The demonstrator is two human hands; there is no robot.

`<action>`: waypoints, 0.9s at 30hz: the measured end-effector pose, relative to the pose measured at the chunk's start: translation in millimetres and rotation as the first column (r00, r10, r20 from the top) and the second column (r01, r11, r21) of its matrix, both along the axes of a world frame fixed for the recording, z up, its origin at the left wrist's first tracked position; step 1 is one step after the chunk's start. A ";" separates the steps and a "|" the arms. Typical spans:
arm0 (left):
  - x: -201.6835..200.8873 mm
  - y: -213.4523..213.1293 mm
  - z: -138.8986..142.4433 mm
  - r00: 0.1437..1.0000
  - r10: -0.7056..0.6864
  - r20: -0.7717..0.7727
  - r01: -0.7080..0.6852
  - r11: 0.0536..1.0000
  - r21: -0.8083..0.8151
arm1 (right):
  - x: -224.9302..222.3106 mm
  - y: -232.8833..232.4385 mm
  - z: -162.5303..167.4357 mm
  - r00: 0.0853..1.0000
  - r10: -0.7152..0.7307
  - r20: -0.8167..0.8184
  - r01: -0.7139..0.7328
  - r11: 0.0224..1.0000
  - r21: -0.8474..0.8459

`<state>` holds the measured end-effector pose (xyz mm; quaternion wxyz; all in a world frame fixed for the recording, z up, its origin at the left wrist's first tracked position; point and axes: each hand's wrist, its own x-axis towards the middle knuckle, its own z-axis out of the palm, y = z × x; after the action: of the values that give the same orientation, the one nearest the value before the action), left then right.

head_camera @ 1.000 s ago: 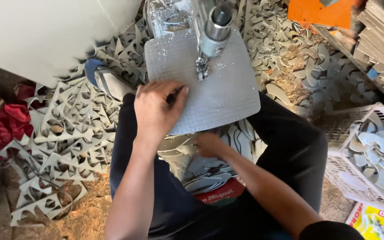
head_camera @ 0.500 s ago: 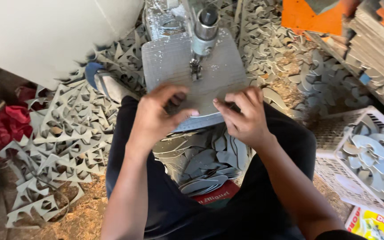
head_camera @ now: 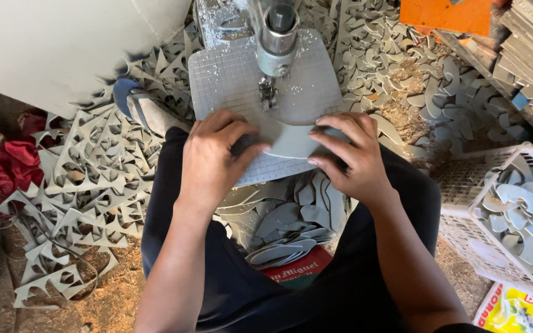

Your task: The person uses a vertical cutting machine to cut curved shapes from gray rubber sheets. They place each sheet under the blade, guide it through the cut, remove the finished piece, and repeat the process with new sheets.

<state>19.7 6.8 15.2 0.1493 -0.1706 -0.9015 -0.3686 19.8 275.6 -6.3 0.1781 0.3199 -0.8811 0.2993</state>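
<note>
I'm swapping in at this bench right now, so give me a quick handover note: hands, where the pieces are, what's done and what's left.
Left hand: flat on the grey sheet piece, pressing it to the gridded machine table.
Right hand: fingers spread on the same piece, right side.
The piece lies just in front of the machine's vertical head, not yet under it.
Done, it seems: cut grey shapes fill the white basket on the right; leftover cut-out sheets litter the floor on the left.
Left: a pile of grey pieces lies between the knees.
</note>
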 end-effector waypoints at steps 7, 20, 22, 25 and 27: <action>-1.7 7.3 -2.9 0.997 -0.002 -0.081 0.004 0.999 0.033 | -7.7 -1.3 -1.0 0.999 -0.032 0.040 0.032 0.999 0.020; -8.0 7.8 -11.3 0.998 0.011 -0.065 -0.007 0.998 0.069 | -11.2 -4.1 -4.2 0.998 -0.050 0.025 0.047 0.995 0.089; -8.1 8.2 -11.5 0.997 0.014 -0.070 -0.010 0.998 0.066 | -10.6 -4.4 -4.7 0.998 -0.055 0.026 0.053 0.995 0.085; -7.7 8.5 -11.4 0.997 0.021 -0.076 -0.016 0.998 0.067 | -10.8 -5.4 -5.2 0.998 -0.059 0.017 0.058 0.996 0.069; -7.9 9.4 -11.2 0.997 0.027 -0.076 -0.022 0.997 0.068 | -11.1 -6.0 -5.3 0.998 -0.060 0.010 0.060 0.997 0.057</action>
<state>11.8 16.2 4.0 0.1938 -0.1685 -0.8843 -0.3899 8.7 269.6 -11.6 0.1726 0.2966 -0.8995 0.2706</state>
